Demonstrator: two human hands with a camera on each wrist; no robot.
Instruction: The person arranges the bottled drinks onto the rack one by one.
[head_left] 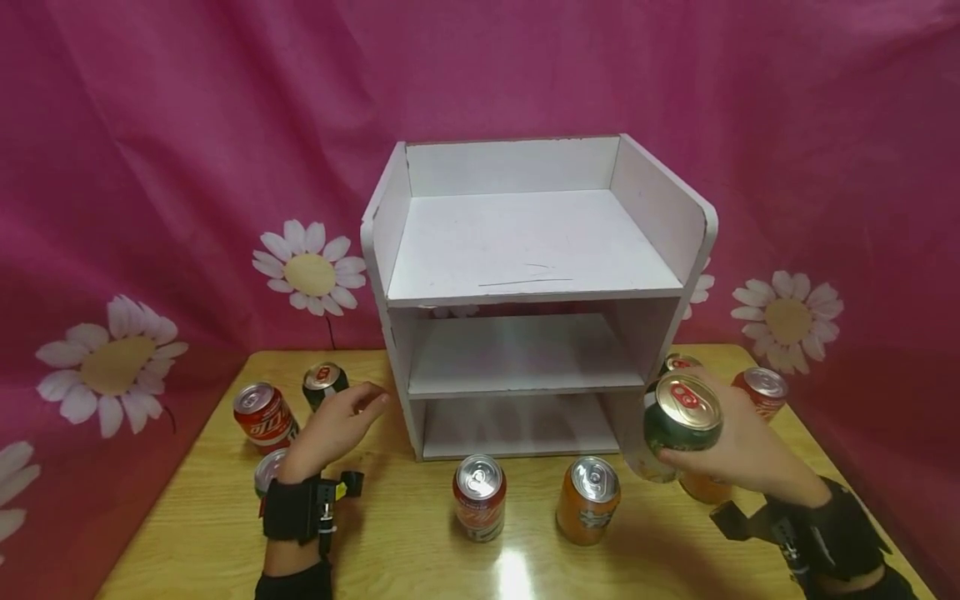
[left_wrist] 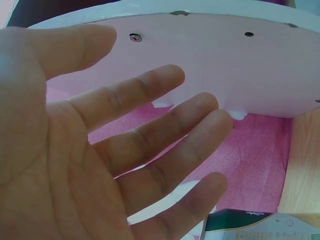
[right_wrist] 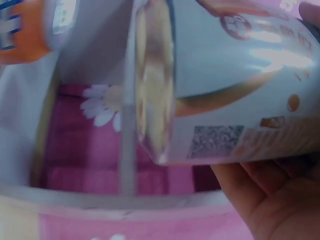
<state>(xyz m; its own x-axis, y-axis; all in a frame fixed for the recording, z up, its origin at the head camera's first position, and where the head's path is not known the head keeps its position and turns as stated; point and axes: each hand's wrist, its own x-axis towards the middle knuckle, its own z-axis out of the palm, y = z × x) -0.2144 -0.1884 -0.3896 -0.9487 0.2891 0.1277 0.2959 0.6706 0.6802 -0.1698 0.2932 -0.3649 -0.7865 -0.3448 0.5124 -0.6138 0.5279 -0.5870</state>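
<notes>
My right hand (head_left: 738, 433) grips a dark green and white drink can (head_left: 678, 433), lifted beside the right front of the white shelf (head_left: 498, 392). Its gold top and red tab face up in the head view. The right wrist view shows the same can (right_wrist: 240, 85) close up, slightly blurred, with a printed square code. My left hand (head_left: 337, 425) hovers at the left of the shelf near a dark can (head_left: 325, 385). In the left wrist view the left hand (left_wrist: 125, 140) has spread fingers and an empty palm.
A red can (head_left: 266, 417) and a partly hidden can (head_left: 270, 471) stand at left. In front of the shelf are a red can (head_left: 480, 504) and an orange can (head_left: 588, 504). Behind my right hand stands another red can (head_left: 763, 390); an orange can (head_left: 705, 489) is beneath it.
</notes>
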